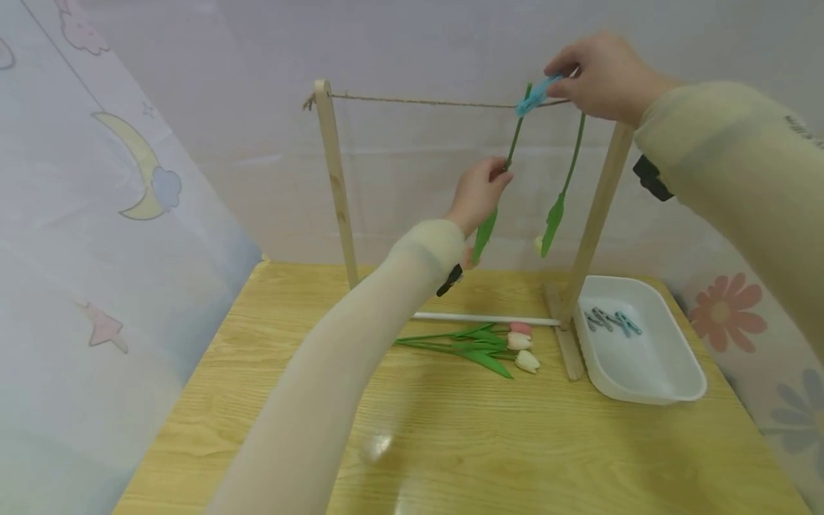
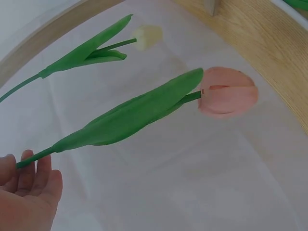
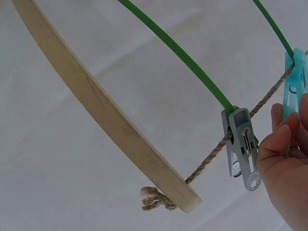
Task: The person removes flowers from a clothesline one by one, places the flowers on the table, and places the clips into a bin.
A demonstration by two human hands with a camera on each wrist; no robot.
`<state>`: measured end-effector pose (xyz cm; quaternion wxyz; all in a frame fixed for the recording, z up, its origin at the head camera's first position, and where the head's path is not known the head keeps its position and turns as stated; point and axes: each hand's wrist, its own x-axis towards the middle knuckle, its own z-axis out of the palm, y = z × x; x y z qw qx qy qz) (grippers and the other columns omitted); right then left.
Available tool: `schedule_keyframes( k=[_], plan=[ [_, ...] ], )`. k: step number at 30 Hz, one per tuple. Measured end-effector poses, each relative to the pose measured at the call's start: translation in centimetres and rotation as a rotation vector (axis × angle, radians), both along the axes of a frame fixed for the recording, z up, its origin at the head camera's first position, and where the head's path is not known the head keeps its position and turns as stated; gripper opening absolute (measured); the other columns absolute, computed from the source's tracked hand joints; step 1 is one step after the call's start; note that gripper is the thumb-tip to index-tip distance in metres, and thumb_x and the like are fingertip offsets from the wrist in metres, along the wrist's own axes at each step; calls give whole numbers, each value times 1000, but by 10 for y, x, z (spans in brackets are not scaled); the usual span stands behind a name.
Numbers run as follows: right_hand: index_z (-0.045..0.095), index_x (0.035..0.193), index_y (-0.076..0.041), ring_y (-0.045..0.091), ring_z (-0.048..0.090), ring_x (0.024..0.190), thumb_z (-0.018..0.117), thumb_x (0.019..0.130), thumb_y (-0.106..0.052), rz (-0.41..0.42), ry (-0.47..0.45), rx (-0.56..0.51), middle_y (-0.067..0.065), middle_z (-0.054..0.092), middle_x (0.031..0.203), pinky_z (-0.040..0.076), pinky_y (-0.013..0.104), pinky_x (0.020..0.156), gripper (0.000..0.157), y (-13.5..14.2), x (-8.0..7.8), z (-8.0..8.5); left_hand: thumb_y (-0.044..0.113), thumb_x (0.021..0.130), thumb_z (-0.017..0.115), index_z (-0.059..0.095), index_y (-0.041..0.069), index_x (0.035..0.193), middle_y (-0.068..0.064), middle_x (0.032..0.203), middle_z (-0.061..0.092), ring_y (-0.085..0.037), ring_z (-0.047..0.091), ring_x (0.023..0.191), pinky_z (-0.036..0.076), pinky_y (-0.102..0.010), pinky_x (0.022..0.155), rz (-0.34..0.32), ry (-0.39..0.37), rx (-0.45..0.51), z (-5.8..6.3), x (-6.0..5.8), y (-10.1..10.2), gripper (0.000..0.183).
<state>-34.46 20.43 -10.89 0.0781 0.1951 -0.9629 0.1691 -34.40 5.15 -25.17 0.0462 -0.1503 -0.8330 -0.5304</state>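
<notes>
My left hand [image 1: 478, 192] pinches the green stem of a pink tulip [image 2: 228, 92], which hangs head down with its long leaf below the fingers. Up at the twine [image 1: 425, 102], my right hand [image 1: 605, 75] grips a blue clothespin [image 1: 539, 96] between thumb and fingers. The clothespin's tip overlaps the twine and the upper end of that stem. Beside it, a pale yellow tulip [image 2: 148, 37] hangs upside down from the twine, its stem in a grey clothespin [image 3: 240, 139].
Wooden posts [image 1: 337, 182] hold the twine over the table [image 1: 463, 443]. Several tulips [image 1: 479, 345] lie in front of the white crossbar [image 1: 487, 319]. To the right stands a white tub [image 1: 644, 375] with grey and blue clothespins [image 1: 611, 320] inside.
</notes>
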Motion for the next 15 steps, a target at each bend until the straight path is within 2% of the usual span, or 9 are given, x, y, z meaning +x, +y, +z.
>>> schedule_keyframes(
  k=[4, 8, 12, 15],
  plan=[
    [50, 133, 12, 18, 46, 78, 49, 101, -11, -5, 33, -18, 30, 54, 122, 36, 20, 62, 39, -1, 1, 2, 12, 102, 50, 57, 2, 131, -8, 121, 63, -15, 60, 107, 47, -13, 85, 20, -27, 68, 2, 0, -1, 31],
    [54, 132, 8, 6, 45, 73, 52, 100, -12, -30, 45, -95, 27, 57, 121, 37, 16, 62, 37, -2, 3, 3, 9, 101, 52, 60, 1, 127, -8, 118, 64, -15, 64, 100, 48, -12, 80, 46, -34, 111, 6, 1, -2, 28],
    [57, 132, 3, 1, 47, 68, 55, 100, -13, -64, 46, -217, 0, 62, 100, 39, 10, 58, 36, -1, 7, 4, 7, 101, 52, 61, -1, 124, -10, 116, 64, -16, 65, 96, 49, -11, 78, 55, -27, 127, 9, 2, -4, 26],
    [60, 130, -1, -1, 48, 72, 57, 99, -15, -86, 62, -332, -20, 53, 85, 40, 9, 62, 34, 4, 9, 5, 6, 100, 52, 62, -1, 121, -11, 115, 64, -16, 65, 93, 50, -12, 75, 65, -31, 139, 9, 1, -4, 24]
  ],
)
